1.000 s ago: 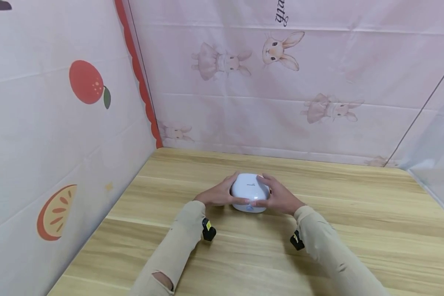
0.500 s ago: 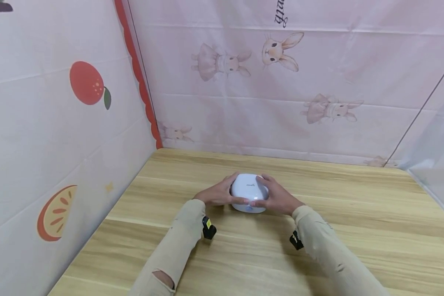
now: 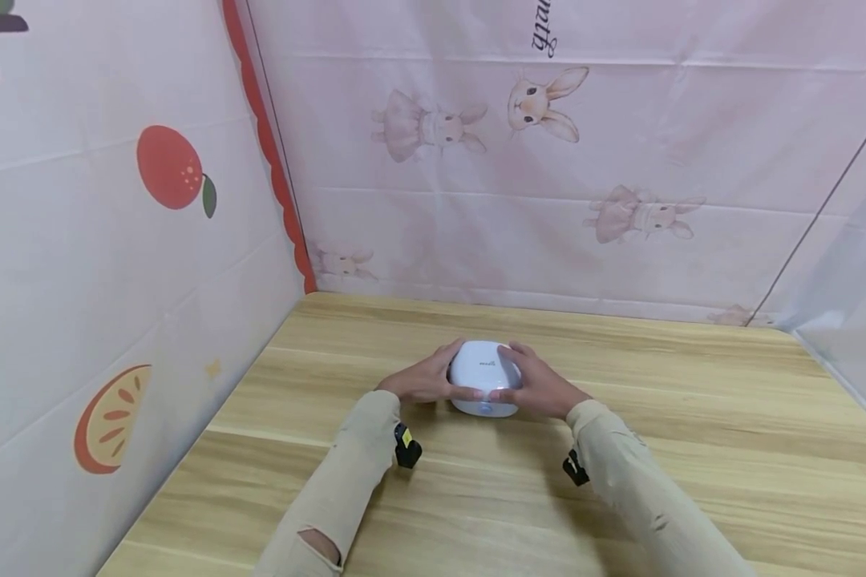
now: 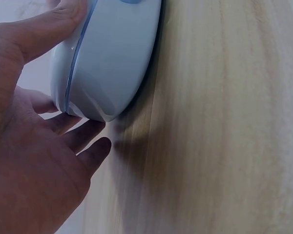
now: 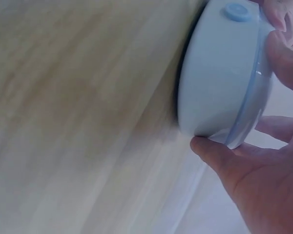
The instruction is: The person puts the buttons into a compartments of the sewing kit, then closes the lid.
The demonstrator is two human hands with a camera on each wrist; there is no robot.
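Note:
On the wooden table sits a white, rounded box [image 3: 482, 373] with small dark lettering on its top. A thin blue seam [image 4: 73, 73] runs round its upper part, and a round light-blue button [image 5: 237, 11] is set in the front wall. The left hand [image 3: 427, 378] grips the box from the left, its thumb along the front near the seam and its fingers round the side. From the right, the right hand [image 3: 544, 388] holds it likewise, one finger reaching over the top edge. Both thumb tips nearly meet at the front, above the button.
The pale wooden table [image 3: 433, 505] spreads around the box. A pink rabbit-print sheet [image 3: 433, 224] stands along the back edge, and a white fruit-print sheet [image 3: 58, 264] lines the left. Each wrist bears a black camera mount [image 3: 407, 449].
Both hands keep their hold on the box, which stays in place. The head view shifts very slightly.

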